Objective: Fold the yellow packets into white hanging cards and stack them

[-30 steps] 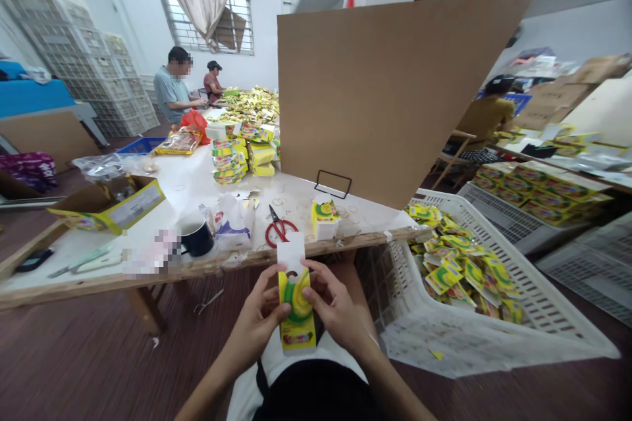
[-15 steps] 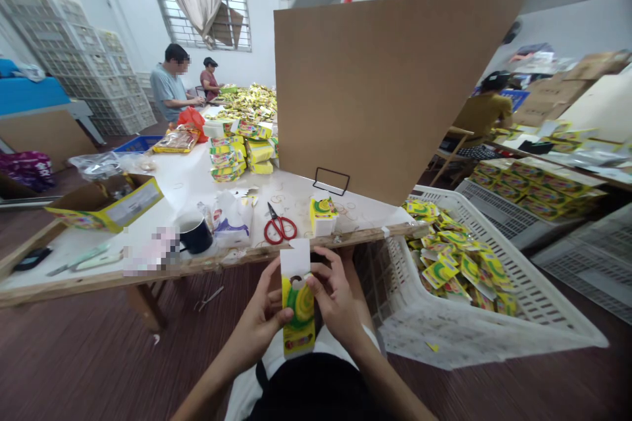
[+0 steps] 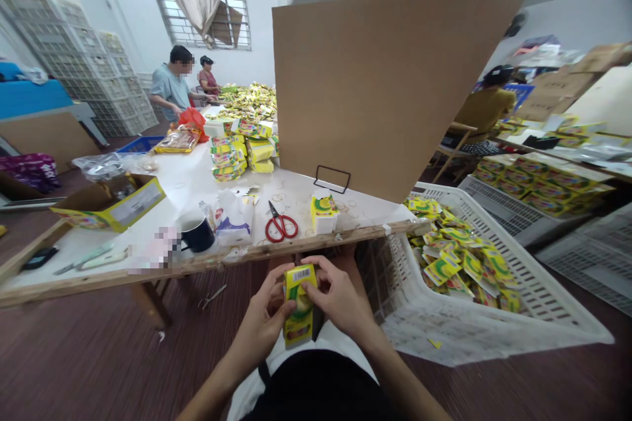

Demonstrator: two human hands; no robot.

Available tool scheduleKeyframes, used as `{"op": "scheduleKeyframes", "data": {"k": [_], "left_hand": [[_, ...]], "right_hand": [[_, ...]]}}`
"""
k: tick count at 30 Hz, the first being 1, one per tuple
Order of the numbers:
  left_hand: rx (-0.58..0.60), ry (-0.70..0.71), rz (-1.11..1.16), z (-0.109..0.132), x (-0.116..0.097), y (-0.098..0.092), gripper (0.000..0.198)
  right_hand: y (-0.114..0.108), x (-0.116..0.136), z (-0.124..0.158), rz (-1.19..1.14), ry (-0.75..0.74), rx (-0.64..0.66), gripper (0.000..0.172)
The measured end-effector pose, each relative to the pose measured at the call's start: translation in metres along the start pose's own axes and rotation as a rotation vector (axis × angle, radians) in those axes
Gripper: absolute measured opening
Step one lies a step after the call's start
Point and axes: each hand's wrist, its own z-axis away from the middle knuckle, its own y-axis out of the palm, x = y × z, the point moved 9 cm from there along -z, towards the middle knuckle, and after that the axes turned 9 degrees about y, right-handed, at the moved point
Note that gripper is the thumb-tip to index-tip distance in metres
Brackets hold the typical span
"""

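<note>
A small yellow and green carton stands upright above my lap, its top end with a barcode folded over. My left hand grips its left side, thumb across the front. My right hand holds the upper right edge, with the thumb pressed on the front near the top. What lies inside the carton is hidden. Just beyond, at the table's edge, sits a small stack of similar yellow cartons. Red-handled scissors lie to the left of that stack.
A white plastic crate full of yellow cartons stands at my right. On the table are a dark mug, an open box and bundled cartons. A large cardboard sheet stands upright. Co-workers sit or stand farther back.
The white top flap that stuck up from the carton is now folded down, showing the barcode panel. Both hands remain on the carton. A co-worker at the back has shifted their arms.
</note>
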Motion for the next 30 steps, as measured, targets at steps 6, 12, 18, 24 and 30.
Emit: {"op": "scheduleKeyframes", "data": {"k": [6,12,18,24,30], "left_hand": [[-0.010,0.004,0.034,0.000,0.001,0.000,0.053],[0.002,0.009,-0.016,0.002,-0.001,0.002,0.050],[-0.020,0.027,0.014,0.000,-0.008,-0.006,0.050],[-0.027,0.053,0.051,0.001,-0.007,-0.005,0.046],[0.000,0.047,-0.044,-0.001,-0.003,-0.001,0.052]], "right_hand": [[0.000,0.000,0.000,0.057,-0.016,0.002,0.036],[0.002,-0.005,-0.001,0.157,-0.013,-0.073,0.037],[-0.002,0.005,-0.005,-0.008,-0.133,-0.007,0.027],[-0.001,-0.003,-0.010,-0.307,-0.095,0.000,0.020],[-0.009,-0.005,-0.009,-0.251,-0.079,-0.095,0.018]]}}
